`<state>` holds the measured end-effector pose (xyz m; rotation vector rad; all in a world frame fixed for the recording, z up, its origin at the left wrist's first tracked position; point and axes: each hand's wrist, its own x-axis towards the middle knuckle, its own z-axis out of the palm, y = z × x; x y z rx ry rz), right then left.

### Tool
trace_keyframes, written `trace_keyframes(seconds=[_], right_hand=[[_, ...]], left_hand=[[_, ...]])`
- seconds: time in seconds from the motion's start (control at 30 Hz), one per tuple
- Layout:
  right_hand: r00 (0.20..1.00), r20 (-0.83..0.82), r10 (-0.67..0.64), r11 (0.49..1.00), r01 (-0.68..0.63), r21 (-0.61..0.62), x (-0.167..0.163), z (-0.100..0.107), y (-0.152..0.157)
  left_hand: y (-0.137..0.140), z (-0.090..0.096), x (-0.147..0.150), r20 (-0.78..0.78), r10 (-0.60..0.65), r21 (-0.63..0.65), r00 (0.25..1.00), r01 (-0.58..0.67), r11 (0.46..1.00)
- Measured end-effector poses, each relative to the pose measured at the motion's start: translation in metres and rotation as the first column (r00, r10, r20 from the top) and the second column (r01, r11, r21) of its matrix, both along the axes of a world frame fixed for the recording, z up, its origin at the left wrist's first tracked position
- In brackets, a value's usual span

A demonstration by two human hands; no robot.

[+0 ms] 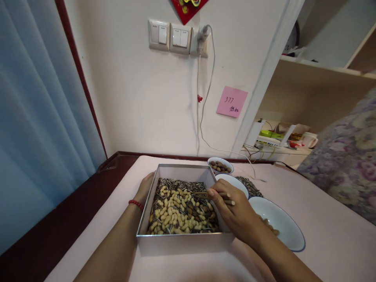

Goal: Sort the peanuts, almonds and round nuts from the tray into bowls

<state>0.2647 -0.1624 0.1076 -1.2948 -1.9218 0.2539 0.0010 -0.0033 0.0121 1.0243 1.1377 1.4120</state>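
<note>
My right hand (230, 203) is closed around a pair of wooden chopsticks (201, 195). Their tips reach over the right part of a square, light-walled box (185, 243), just above the contents. Inside, many unshelled peanuts (173, 213) lie on striped sunflower seeds (179, 184), with some brown nuts (190, 211) mixed in at the right. My left hand (146, 186) holds the box from outside at its far left side, its fingers mostly hidden by the wall. I cannot make out anything pinched between the chopstick tips.
Right of the box stand a bowl of round brown nuts (220, 166), a white bowl (235, 184) partly hidden by my hand, and a larger bowl (286, 223) with a few peanuts. Sunflower seeds (249, 186) lie heaped behind it. A white cable (235, 152) trails onto the table.
</note>
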Motion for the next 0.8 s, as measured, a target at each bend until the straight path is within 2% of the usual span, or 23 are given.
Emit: trace_keyframes(seconds=[0.23,0.37,0.5,0.57,0.67,0.73,0.8], right_hand=[[1.0,0.003,0.007,0.999,-0.008,0.046,0.003,0.006,-0.006],[1.0,-0.031,0.005,0.997,-0.003,0.076,0.009,0.014,-0.018],[0.992,-0.112,-0.055,0.982,0.074,0.171,0.03,0.027,-0.037],[0.977,-0.161,-0.139,0.951,0.178,0.255,0.047,0.034,-0.047],[0.916,-0.268,-0.299,0.855,0.381,0.351,0.073,0.042,-0.055],[0.865,-0.302,-0.401,0.787,0.494,0.369,0.09,0.043,-0.055],[0.83,-0.285,-0.479,0.751,0.556,0.356,0.106,0.038,-0.05]], left_hand=[[-0.004,0.004,0.002,-0.002,0.007,0.0,1.0,-0.007,1.0],[-0.005,0.007,0.003,0.028,0.017,-0.042,0.999,-0.016,0.999],[-0.004,0.008,0.003,0.033,0.02,-0.086,0.999,-0.017,0.996],[-0.002,0.007,0.001,0.001,0.016,-0.087,1.0,-0.016,0.996],[0.0,0.006,0.0,-0.013,0.022,-0.103,1.0,-0.023,0.994],[0.001,0.006,-0.001,-0.003,0.013,-0.116,1.0,-0.013,0.993],[0.002,0.006,-0.001,-0.007,0.021,-0.11,1.0,-0.022,0.994]])
